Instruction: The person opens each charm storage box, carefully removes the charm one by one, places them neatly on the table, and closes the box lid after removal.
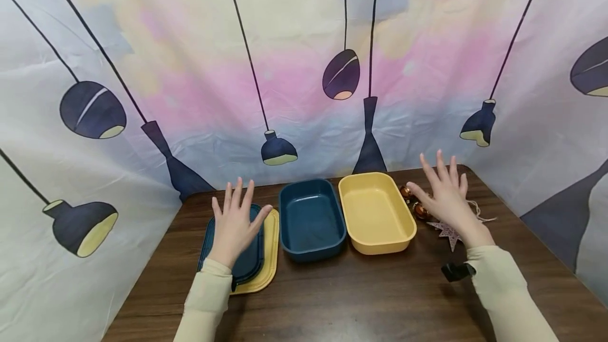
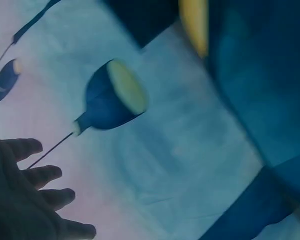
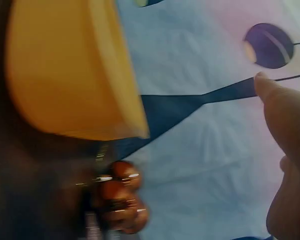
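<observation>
Fingers spread, my left hand [image 1: 235, 234] is over two stacked lids, a dark blue lid [image 1: 252, 257] on top of a larger yellow lid [image 1: 272, 247]. The hand covers part of both in the head view. My right hand [image 1: 446, 202], also with fingers spread, is above shiny copper-coloured baubles [image 1: 420, 211] and a glittery star ornament [image 1: 447, 232] with string. Between the hands stand a dark blue bin [image 1: 312, 220] and a yellow bin [image 1: 377, 212], side by side. In the right wrist view, the baubles [image 3: 120, 197] sit beside the yellow bin [image 3: 64, 70]. Neither hand holds anything.
The brown wooden table [image 1: 342, 300] reaches back to a fabric backdrop [image 1: 304, 83] printed with hanging lamps. A black strap end [image 1: 457, 272] sticks out by the right sleeve [image 1: 499, 273].
</observation>
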### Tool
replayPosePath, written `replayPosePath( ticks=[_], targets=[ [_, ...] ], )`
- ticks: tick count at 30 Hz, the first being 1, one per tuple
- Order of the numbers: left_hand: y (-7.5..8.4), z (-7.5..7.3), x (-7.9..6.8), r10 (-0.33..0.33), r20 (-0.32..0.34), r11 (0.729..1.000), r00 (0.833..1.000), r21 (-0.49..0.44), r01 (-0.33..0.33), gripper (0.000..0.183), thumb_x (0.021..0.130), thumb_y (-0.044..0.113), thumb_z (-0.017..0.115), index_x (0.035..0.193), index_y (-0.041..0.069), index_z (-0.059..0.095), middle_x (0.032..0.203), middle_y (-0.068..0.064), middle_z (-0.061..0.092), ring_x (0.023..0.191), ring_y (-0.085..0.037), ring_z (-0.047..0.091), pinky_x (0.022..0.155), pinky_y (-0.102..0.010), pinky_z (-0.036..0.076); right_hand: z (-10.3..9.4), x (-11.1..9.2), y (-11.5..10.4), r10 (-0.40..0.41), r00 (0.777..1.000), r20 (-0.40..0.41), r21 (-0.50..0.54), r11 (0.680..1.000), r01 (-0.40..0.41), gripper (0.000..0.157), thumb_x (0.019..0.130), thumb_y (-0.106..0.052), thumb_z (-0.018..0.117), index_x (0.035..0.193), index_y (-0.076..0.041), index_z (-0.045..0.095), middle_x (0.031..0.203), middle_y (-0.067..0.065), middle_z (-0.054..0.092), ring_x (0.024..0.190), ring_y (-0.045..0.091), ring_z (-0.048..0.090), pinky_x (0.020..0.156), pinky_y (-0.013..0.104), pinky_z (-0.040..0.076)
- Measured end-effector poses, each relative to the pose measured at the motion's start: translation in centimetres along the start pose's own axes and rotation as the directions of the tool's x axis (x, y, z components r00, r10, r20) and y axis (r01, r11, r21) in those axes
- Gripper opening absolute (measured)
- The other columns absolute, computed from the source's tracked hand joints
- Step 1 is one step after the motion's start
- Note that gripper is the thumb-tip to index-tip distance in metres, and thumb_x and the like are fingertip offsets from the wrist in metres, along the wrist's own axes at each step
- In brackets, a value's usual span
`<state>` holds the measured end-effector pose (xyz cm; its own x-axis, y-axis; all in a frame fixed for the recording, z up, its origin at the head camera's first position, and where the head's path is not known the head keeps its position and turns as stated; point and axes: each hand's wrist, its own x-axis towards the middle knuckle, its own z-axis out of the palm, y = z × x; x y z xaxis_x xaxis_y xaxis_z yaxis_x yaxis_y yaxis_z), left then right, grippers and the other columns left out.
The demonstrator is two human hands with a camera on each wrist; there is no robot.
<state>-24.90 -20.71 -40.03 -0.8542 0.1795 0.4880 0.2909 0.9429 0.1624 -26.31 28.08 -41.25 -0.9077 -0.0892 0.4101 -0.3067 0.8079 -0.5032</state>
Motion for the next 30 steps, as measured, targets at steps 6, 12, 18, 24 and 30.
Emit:
replayPosePath(
  ticks=[6, 12, 18, 24, 30],
  targets=[
    [-0.7, 1.8, -1.2, -0.062, 0.097, 0.998, 0.993, 0.000, 0.062, 0.083, 0.099, 0.063, 0.051, 0.162, 0.015, 0.027, 0.167, -0.017, 0.015, 0.153, -0.039, 0.006, 0.113, -0.075, 0.002, 2.3, -1.0, 0.7, 0.026, 0.998, 0.052, 0.034, 0.999, -0.028, 0.078, 0.104, -0.051, 0.049, 0.164, -0.023, 0.008, 0.167, 0.016, -0.014, 0.148, 0.041, -0.025, 0.106, 0.078, -0.011],
    [-1.7, 1.8, -1.5, -0.103, 0.111, 0.995, 0.988, 0.008, 0.103, 0.084, 0.098, 0.067, 0.047, 0.161, 0.013, 0.030, 0.164, -0.020, 0.021, 0.152, -0.040, 0.010, 0.112, -0.076, 0.006, 4.6, 0.2, -1.5, 0.000, 0.996, 0.088, 0.029, 1.000, -0.002, 0.073, 0.105, -0.050, 0.047, 0.164, -0.018, 0.018, 0.166, 0.024, 0.001, 0.150, 0.047, -0.011, 0.109, 0.078, -0.003],
    [-4.2, 0.9, -2.6, -0.141, 0.131, 0.990, 0.981, 0.004, 0.142, 0.083, 0.099, 0.063, 0.049, 0.159, 0.008, 0.033, 0.162, -0.025, 0.023, 0.150, -0.045, 0.014, 0.110, -0.077, 0.010, 8.2, 2.1, -6.3, -0.081, 0.985, 0.151, 0.005, 0.997, 0.081, 0.068, 0.105, -0.045, 0.050, 0.159, -0.010, 0.031, 0.166, 0.022, 0.011, 0.150, 0.048, 0.007, 0.112, 0.075, 0.006],
    [-7.2, -0.8, -3.5, -0.158, 0.117, 0.987, 0.981, 0.003, 0.158, 0.076, 0.101, 0.049, 0.057, 0.154, -0.003, 0.036, 0.156, -0.034, 0.028, 0.144, -0.053, 0.023, 0.110, -0.072, 0.023, 11.2, 3.2, -11.7, -0.155, 0.959, 0.237, 0.103, 0.986, 0.133, 0.067, 0.105, -0.047, 0.050, 0.161, -0.016, 0.030, 0.166, 0.017, 0.018, 0.151, 0.043, 0.015, 0.114, 0.070, 0.018],
    [-9.6, -2.9, -4.2, -0.226, 0.190, 0.972, 0.956, -0.028, 0.235, 0.080, 0.103, 0.051, 0.052, 0.156, -0.005, 0.031, 0.156, -0.036, 0.027, 0.139, -0.056, 0.030, 0.104, -0.071, 0.033, 13.7, 4.0, -15.8, -0.196, 0.938, 0.285, 0.204, 0.969, 0.141, 0.065, 0.106, -0.045, 0.050, 0.161, -0.017, 0.030, 0.165, 0.016, 0.024, 0.150, 0.037, 0.024, 0.117, 0.060, 0.025]
  ],
)
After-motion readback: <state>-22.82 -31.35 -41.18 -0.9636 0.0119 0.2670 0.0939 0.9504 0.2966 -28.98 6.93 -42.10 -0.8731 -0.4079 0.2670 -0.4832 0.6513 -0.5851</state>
